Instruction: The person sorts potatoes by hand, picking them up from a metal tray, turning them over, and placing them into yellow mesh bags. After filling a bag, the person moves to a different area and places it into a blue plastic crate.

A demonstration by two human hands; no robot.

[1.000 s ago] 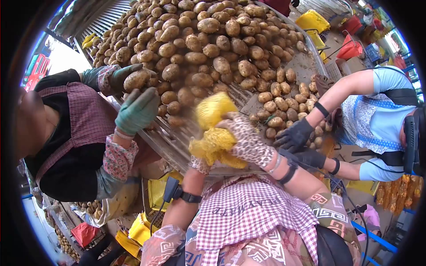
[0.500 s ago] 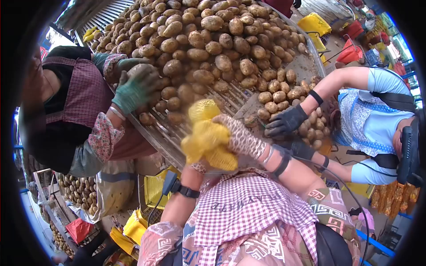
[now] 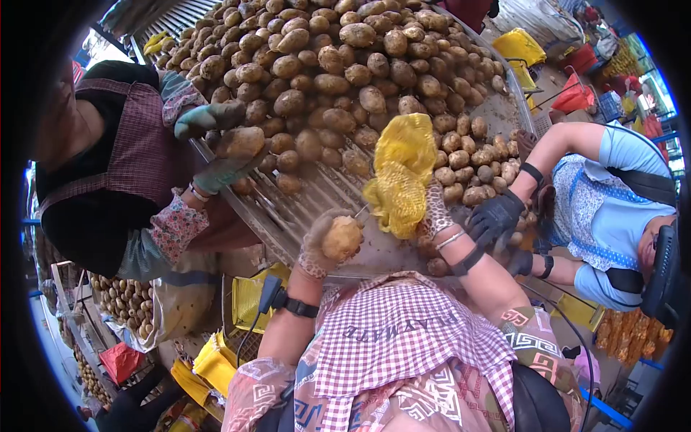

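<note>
My left hand, in a spotted glove, is closed around a potato at the near edge of the slatted metal table. To its right, my right hand, in a matching glove, grips a yellow mesh bag that hangs crumpled over the slats. The bag hides part of that hand's fingers. Beyond both hands lies a large heap of potatoes, with a smaller group at the right.
At the left, a co-worker in green gloves holds a potato. A co-worker's dark-gloved hand is close beside my right hand. Yellow crates and a sack of potatoes stand below the table at the left.
My hands have moved apart. The yellow bag has shifted right and away from me with my right hand, and a potato now shows in my left hand. The left co-worker's hands now hold a potato.
</note>
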